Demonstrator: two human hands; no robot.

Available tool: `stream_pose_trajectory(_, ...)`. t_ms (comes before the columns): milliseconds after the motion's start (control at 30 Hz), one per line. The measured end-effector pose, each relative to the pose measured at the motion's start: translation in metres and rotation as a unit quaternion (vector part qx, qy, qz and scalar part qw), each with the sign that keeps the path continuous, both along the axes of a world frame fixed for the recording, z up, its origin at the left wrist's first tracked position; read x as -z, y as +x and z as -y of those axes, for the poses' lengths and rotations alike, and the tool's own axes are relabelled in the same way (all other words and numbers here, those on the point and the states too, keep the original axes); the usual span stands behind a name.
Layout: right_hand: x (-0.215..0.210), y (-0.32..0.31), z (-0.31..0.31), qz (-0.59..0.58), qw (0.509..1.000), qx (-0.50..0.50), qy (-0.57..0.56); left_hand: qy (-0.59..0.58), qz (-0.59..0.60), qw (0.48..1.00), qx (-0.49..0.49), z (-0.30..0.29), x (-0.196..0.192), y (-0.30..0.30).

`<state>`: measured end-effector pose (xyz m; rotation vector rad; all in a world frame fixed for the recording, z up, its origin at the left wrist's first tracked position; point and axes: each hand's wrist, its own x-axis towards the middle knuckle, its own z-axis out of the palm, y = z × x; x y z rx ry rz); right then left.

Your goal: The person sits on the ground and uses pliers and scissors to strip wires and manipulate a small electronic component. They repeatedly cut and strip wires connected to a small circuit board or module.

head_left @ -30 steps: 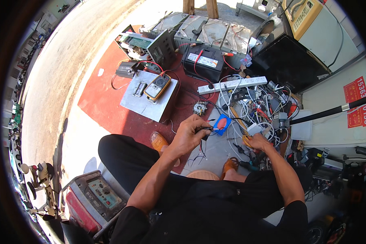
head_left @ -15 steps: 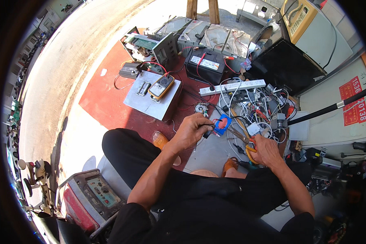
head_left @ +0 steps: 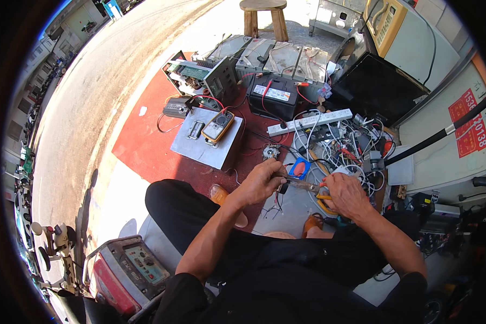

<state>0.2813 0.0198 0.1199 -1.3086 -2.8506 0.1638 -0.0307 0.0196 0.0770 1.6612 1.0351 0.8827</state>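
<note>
My left hand (head_left: 263, 181) is closed in a pinch on a thin black wire, most of it hidden by the fingers. Just under the fingertips hangs a small dark part (head_left: 282, 188), too small to identify. My right hand (head_left: 346, 193) grips scissors (head_left: 312, 188) with grey blades and red and yellow handles. The blades point left and their tips reach my left fingertips. Beyond them lies a blue square piece (head_left: 299, 169) with a pinkish-red round middle. Thin loose wires (head_left: 275, 206) show below my left hand.
A tangle of cables (head_left: 356, 146) and a white power strip (head_left: 310, 122) lie to the right. Ahead, a yellow multimeter (head_left: 219, 126) rests on a metal box (head_left: 200, 148), near a black battery (head_left: 272, 97). A red generator (head_left: 127, 272) stands at lower left.
The scissors have moved left and turned flatter, bringing the blades to my left fingertips. My left hand has shifted slightly right and down, away from the blue piece. The whole view has shifted a little.
</note>
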Motion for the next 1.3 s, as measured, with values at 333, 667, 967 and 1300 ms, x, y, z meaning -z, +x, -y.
stream_pose_trajectory(333, -0.003, 0.014, 0.005, 0.038, 0.998, -0.039, -0.03, 0.049, -0.081, 0.995, 0.041, 0.003, 0.005, 0.011)
stream_pose_trajectory(667, -0.008, 0.024, 0.017, -0.004, 0.999, -0.044, -0.019, 0.019, -0.056, 0.995, 0.076, 0.005, 0.016, 0.025)
stream_pose_trajectory(967, -0.013, 0.021, 0.011, 0.115, 0.979, 0.031, -0.163, -0.007, -0.017, 0.999, 0.036, 0.006, 0.017, 0.025)
stream_pose_trajectory(1300, -0.015, 0.037, 0.014, 0.009, 0.992, 0.034, -0.119, -0.103, 0.025, 0.994, -0.018, 0.008, 0.025, 0.023)
